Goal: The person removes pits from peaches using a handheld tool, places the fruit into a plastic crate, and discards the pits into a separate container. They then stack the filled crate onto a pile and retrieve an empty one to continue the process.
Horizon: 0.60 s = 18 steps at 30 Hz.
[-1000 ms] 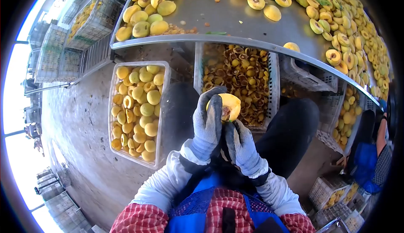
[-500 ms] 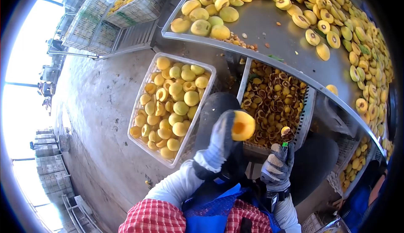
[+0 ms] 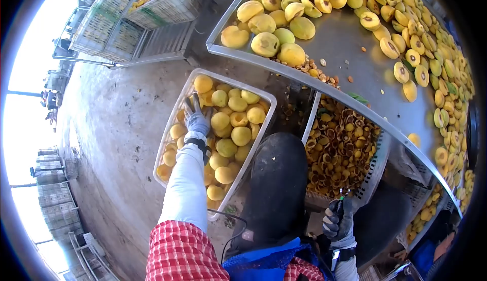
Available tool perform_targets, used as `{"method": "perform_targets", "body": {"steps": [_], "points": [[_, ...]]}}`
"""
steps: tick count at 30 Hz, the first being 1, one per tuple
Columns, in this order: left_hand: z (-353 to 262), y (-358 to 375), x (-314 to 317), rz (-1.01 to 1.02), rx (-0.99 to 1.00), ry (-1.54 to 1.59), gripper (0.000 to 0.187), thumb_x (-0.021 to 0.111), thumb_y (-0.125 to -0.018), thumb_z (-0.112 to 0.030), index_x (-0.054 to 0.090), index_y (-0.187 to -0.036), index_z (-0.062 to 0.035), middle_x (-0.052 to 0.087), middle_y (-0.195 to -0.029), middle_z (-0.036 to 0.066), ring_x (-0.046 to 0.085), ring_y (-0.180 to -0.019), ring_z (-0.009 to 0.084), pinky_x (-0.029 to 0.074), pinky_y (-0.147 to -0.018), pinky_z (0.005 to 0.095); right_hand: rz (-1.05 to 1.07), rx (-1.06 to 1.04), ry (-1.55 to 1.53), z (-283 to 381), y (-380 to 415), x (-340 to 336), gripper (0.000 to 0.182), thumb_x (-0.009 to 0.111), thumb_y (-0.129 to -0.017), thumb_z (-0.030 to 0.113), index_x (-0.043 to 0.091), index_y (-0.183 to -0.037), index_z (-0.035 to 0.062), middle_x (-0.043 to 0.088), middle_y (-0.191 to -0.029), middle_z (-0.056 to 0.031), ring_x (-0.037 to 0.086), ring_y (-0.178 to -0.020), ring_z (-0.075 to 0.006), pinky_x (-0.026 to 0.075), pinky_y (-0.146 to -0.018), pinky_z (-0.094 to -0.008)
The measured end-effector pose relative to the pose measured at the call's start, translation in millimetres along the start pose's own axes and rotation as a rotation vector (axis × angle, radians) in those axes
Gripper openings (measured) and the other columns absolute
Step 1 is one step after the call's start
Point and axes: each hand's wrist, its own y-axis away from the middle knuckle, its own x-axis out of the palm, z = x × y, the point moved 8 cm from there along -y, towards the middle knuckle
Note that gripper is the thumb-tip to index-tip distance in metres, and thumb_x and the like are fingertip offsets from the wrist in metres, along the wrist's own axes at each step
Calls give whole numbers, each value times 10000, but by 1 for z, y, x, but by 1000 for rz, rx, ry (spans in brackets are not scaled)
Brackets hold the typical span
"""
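Observation:
My left hand (image 3: 197,116), in a grey glove, reaches into a white plastic crate (image 3: 262,129) of pitted yellow peach halves (image 3: 220,121). Its fingers are spread over the fruit; what lies beneath the palm is hidden. My gloved right hand (image 3: 337,222) is closed round the handle of a pitting tool (image 3: 344,195), dark with a bit of green and a small metal loop at the top. The tool points up beside a second crate (image 3: 310,118), which is full of brown pits and scraps (image 3: 341,149).
A metal table (image 3: 350,68) carries many halved peaches (image 3: 406,42) with stones inside, plus loose kernels near its edge (image 3: 314,70). Stacked crates (image 3: 106,32) stand at upper left. Another person's arm (image 3: 444,245) shows at lower right.
My left hand has moved left from above my lap to the peach crate. The peach half it held is no longer seen in it. The scrap on the tool's tip is gone.

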Motion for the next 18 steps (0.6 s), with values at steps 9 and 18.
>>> {"method": "perform_targets", "body": {"steps": [9,18], "points": [[21,-54,-4,318,30,36,886,588,-788,-583,159,-1479,-230,184,-1509,182,194,-1364,439,232,-1102,499,-110,-70,255,7,4,17,439,503,-903,537,555,-880,101,417,-570,6,299,-374,-71,220,-333,-204],[-296,30,-248,-161,624,507,331,677,-806,-365,635,-1010,-108,623,-928,95,637,-757,239,498,-667,346,-103,-47,212,20,-5,-4,485,552,-858,574,543,-861,89,427,-575,16,323,-398,-64,222,-351,-200]]}}
